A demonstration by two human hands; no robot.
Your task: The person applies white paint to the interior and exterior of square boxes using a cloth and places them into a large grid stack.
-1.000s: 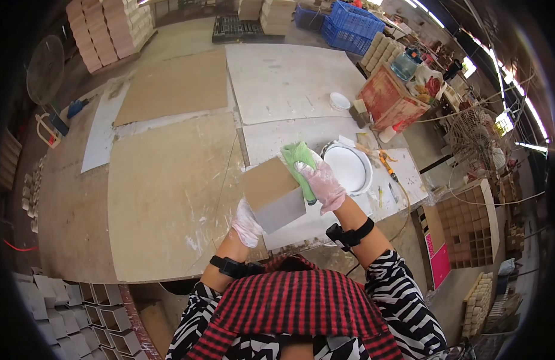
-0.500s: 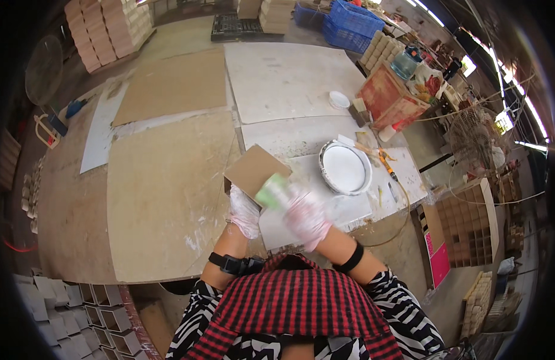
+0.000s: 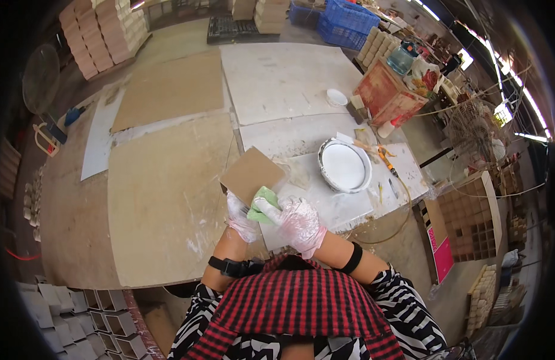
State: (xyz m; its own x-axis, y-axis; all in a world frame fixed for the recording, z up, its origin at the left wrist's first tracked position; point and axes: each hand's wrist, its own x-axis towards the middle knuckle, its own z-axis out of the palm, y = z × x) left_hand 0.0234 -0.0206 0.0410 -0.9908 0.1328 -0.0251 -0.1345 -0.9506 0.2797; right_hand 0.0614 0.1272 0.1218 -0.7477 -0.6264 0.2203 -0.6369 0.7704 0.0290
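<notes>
A brown, flat-faced box-like piece is held just above the table in front of me, its broad face turned up. My left hand, in a thin pale plastic glove, grips its near left edge; part of those fingers is hidden beneath it. In my right hand, gloved the same way, is a crumpled light green cloth, pressed at the piece's near right edge. To the right stands a round tub of white paint-like liquid, its rim smeared.
A flat brush and an orange-handled tool lie beyond the tub. Farther off are a small white bowl and a reddish crate carrying a water jug. Brown boards cover the table's left. Grey boxes are stacked at lower left.
My right hand with the green cloth has moved slightly left and nearer me, to the piece's near edge. It was blurred by motion before. The piece has shifted slightly.
</notes>
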